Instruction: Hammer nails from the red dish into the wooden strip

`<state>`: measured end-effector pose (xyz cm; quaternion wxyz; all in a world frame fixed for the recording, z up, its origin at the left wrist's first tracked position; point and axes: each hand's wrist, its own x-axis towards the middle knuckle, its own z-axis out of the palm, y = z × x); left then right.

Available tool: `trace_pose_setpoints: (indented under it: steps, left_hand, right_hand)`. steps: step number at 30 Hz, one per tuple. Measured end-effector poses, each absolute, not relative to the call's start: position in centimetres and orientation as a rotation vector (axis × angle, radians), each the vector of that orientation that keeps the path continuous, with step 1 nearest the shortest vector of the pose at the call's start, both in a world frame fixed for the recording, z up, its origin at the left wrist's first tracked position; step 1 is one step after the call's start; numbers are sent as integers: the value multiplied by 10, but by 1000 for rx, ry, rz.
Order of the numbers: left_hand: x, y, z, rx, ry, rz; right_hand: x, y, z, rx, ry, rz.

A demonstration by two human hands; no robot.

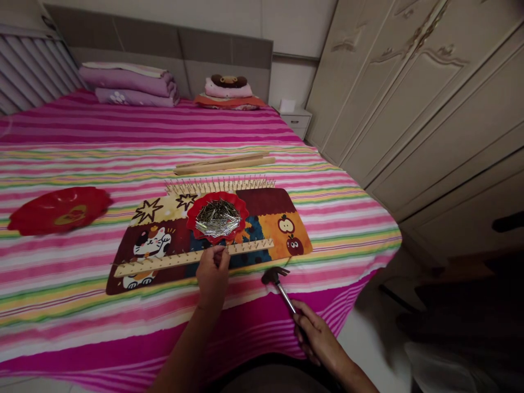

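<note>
1. Near wooden strip (pixel 192 257) lies on the patterned mat (pixel 262 204) on the bed (pixel 82 158); nails stand along most of it.
2. Left hand (pixel 213 272), fingers pinched together, sets a nail at the strip's middle.
3. Right hand (pixel 317 335), fingers clamped on the hammer (pixel 282 289), holds it low.
4. Far strip (pixel 221 185) appears fully nailed; the red dish (pixel 196 218) holds many nails.

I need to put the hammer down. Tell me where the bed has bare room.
Bare striped bedspread lies right of the patterned mat, out to the bed's edge, and between the red plate and the mat. It is crowded on the mat: nail dish, front wooden strip under the left hand, and nailed strip behind. The right hand holds the hammer.
</note>
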<state>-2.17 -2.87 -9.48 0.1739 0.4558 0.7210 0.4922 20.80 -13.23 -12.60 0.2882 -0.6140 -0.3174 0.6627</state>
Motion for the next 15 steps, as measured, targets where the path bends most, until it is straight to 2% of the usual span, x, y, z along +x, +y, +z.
trace_pose_setpoints:
  steps: [11,15]
  left_hand:
    - [-23,-25,-110,1530,2028,1418]
    - [-26,-25,-117,1636,1996,1427]
  right_hand:
    - [205,-138,-127,-1595,-914,1718]
    - [199,-139,-108,-1555,-1065,1647]
